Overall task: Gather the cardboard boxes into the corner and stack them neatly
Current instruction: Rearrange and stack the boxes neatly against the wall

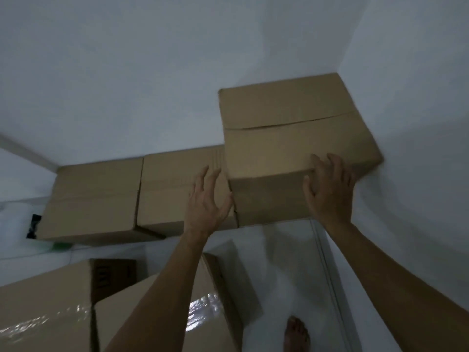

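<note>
The top box (291,138) sits in the wall corner, stacked above its neighbours. The right hand (330,189) presses spread fingers on its near top edge. The left hand (206,196) hovers open at its left side, contact unclear.

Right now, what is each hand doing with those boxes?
Left hand: open, fingers spread at the corner box's left edge.
Right hand: open, fingers resting on that box's front top edge.
</note>
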